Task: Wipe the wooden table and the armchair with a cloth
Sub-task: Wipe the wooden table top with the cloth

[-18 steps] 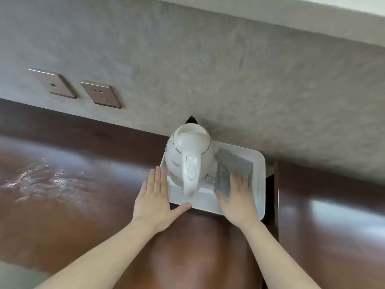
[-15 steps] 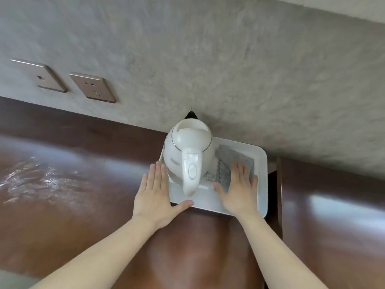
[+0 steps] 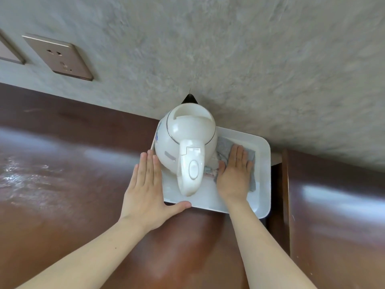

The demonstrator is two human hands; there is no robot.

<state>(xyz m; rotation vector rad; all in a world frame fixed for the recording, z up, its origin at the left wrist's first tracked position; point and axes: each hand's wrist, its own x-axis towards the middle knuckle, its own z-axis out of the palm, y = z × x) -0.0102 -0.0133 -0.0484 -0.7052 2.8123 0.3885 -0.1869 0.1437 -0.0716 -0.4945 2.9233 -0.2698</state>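
Note:
A grey cloth [image 3: 226, 145] lies flat in a white tray [image 3: 263, 163] on the dark wooden table [image 3: 62, 184]. My right hand [image 3: 234, 174] presses flat on the cloth, fingers stretched toward the wall. My left hand [image 3: 145, 188] rests flat against the tray's left front corner, its thumb along the front rim. A white electric kettle [image 3: 187, 147] stands in the tray between my hands, its handle pointing at me. No armchair is in view.
A grey textured wall rises right behind the tray, with a metal socket plate [image 3: 59, 58] at the left. A dark gap [image 3: 277, 205] separates the table from another brown wooden surface [image 3: 337, 215] at the right. Wet streaks shine on the table at the left.
My right hand has slid the cloth a little farther into the tray toward the wall. My left hand stays at the tray's corner. The view has moved closer.

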